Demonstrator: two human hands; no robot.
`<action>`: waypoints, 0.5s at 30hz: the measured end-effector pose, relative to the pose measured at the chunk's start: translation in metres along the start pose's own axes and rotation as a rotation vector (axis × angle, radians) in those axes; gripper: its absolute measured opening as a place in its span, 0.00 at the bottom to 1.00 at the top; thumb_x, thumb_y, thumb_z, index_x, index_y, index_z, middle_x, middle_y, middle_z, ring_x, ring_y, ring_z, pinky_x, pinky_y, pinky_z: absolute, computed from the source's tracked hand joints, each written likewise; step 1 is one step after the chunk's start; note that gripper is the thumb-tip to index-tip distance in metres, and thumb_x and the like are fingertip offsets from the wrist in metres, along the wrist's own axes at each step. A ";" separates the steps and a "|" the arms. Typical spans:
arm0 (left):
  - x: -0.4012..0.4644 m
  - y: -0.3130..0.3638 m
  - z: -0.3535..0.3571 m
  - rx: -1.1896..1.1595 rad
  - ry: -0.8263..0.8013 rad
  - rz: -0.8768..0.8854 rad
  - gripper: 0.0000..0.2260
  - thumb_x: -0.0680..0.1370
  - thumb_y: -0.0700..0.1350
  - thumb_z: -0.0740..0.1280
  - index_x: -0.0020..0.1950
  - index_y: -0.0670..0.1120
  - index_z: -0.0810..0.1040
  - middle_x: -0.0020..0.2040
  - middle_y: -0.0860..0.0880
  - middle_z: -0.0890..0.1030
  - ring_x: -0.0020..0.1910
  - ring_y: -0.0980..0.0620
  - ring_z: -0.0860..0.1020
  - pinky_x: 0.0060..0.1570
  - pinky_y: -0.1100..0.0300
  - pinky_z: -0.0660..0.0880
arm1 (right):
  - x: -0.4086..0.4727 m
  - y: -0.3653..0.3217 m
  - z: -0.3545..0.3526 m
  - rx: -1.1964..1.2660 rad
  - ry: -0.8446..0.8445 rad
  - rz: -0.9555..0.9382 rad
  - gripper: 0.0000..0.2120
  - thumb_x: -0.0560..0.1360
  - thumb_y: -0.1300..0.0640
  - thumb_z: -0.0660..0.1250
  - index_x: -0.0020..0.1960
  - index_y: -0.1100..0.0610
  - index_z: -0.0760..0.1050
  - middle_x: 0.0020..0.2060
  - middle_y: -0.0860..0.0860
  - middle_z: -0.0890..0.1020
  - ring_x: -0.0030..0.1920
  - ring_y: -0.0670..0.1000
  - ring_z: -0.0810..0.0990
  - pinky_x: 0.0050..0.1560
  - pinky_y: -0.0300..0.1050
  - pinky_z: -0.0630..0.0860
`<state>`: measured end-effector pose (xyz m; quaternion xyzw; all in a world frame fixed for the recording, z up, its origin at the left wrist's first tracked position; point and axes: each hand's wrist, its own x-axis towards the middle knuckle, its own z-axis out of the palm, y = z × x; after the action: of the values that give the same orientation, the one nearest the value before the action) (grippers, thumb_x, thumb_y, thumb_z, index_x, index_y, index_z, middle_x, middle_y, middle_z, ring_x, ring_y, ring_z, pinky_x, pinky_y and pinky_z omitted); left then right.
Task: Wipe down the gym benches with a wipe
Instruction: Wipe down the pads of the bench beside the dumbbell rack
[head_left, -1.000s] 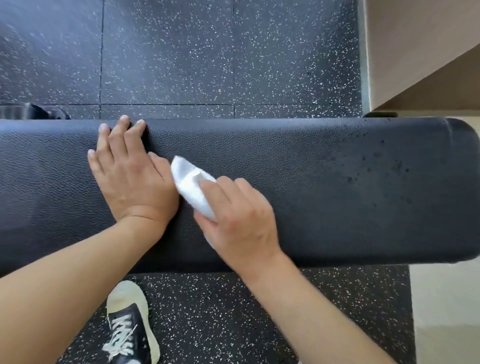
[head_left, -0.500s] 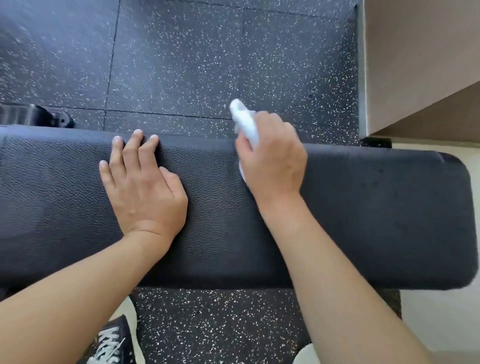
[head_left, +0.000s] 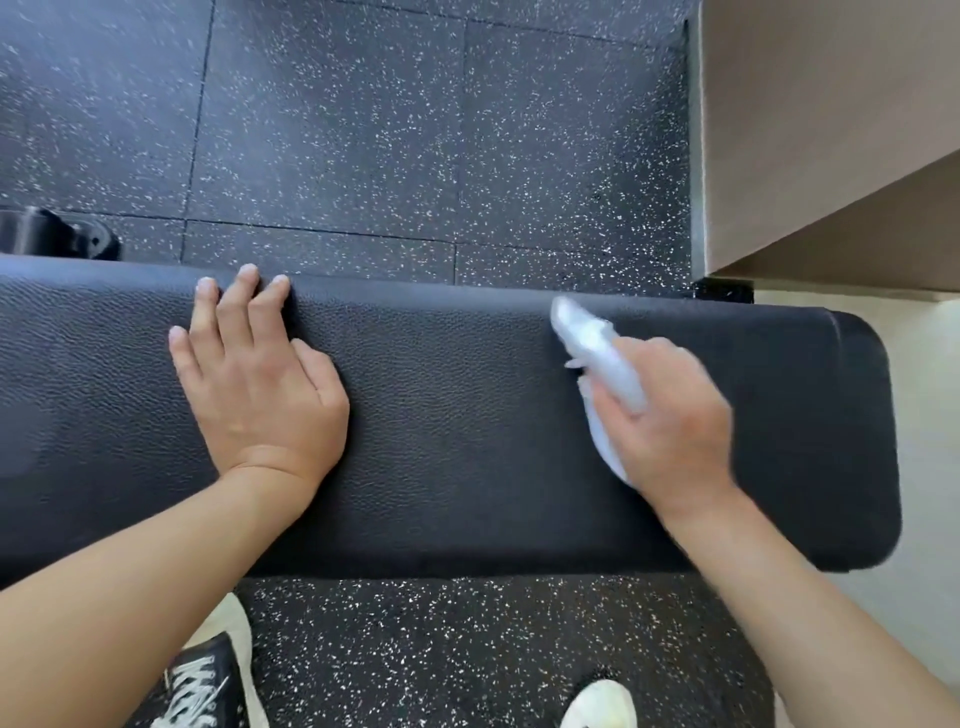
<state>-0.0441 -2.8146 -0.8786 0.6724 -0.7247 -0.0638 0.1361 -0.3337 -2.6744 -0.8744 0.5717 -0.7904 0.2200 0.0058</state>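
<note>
Black rubber floor tiles (head_left: 395, 130) flecked with white fill the view, and a long bench (head_left: 467, 431) padded in black pebbled vinyl runs across them from the left edge of the picture to a rounded end on the right. Beyond the bench's right end a beige wall (head_left: 831, 104) rises from the floor, with a paler strip of flooring beside it. Just past the bench's far edge, at the left, a black metal part (head_left: 57, 236) sits on the floor; what it belongs to cannot be told.

The left hand (head_left: 260, 389) lies flat on the bench top, left of the bench's middle, palm down. Its fingers (head_left: 234, 312) are straight and held loosely together, the tips reaching the far edge of the pad, while the thumb points toward the bench's right end.

The right hand (head_left: 670, 415) is on the right part of the bench, short of its rounded end. It holds a white wipe (head_left: 597, 348), bunched and crumpled, with the fingers curled over it; motion blur hides how each finger lies. The wipe sticks out from under the hand toward the bench's far edge and rests against the pad there.

On the near side of the bench, two shoes stand on the floor: a black laced shoe (head_left: 202, 686) with a white sole below the left forearm, and a white shoe toe (head_left: 597, 706) below the right forearm.
</note>
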 end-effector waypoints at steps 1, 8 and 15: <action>0.001 0.000 0.001 0.000 -0.002 0.003 0.25 0.79 0.47 0.56 0.77 0.46 0.67 0.81 0.46 0.66 0.83 0.40 0.58 0.80 0.36 0.52 | 0.000 0.012 -0.003 -0.030 0.003 0.114 0.14 0.80 0.46 0.64 0.58 0.52 0.81 0.45 0.49 0.80 0.47 0.58 0.79 0.45 0.54 0.74; 0.001 -0.002 0.000 0.009 -0.043 0.006 0.26 0.79 0.48 0.56 0.77 0.46 0.67 0.81 0.46 0.66 0.83 0.39 0.57 0.80 0.35 0.52 | 0.032 -0.094 0.041 -0.091 0.062 0.333 0.12 0.77 0.48 0.63 0.56 0.52 0.78 0.46 0.50 0.79 0.45 0.57 0.75 0.39 0.52 0.68; 0.002 0.005 -0.008 0.011 -0.089 -0.022 0.26 0.79 0.47 0.55 0.78 0.46 0.69 0.82 0.46 0.66 0.83 0.40 0.57 0.80 0.36 0.52 | 0.100 -0.190 0.076 0.070 -0.175 -0.041 0.11 0.79 0.48 0.69 0.52 0.56 0.78 0.45 0.51 0.80 0.44 0.58 0.78 0.38 0.51 0.70</action>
<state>-0.0464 -2.8156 -0.8692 0.6776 -0.7229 -0.0910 0.0994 -0.1777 -2.8394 -0.8523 0.6045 -0.7680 0.1964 -0.0787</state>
